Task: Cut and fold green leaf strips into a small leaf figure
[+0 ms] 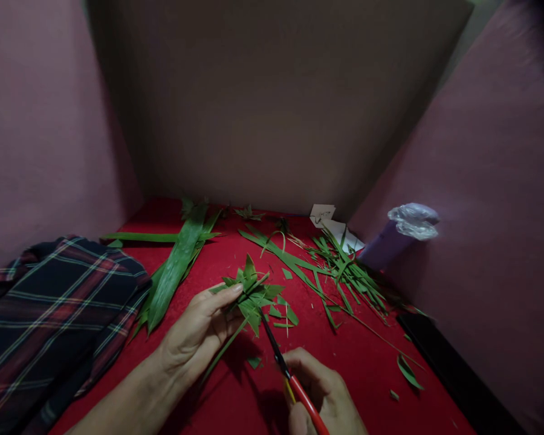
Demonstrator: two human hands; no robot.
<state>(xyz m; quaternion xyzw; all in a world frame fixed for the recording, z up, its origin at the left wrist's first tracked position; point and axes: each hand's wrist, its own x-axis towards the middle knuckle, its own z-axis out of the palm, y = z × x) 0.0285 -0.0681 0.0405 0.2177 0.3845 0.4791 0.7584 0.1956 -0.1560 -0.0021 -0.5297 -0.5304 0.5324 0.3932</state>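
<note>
Pinched shut on a folded leaf rosette (251, 290), the left hand (199, 332) has its grip clamped with the thumb on top and the fingers beneath. It holds the piece just above the red desk (367, 362), near the middle. The right hand (326, 396) is closed around the red handles of the scissors (281, 359). Their dark blades point up and left, and the tip touches the rosette's lower edge. The blades look nearly together.

This reads as trimming the rosette's points, with small green offcuts lying just beside it. A further snip would call for opening the blades, setting one point between them, and keeping the left fingertips clear.

Long whole leaves (176, 266) lie to the left beside a plaid cloth (49, 320), and cut strips (344, 272) are piled to the right.
</note>
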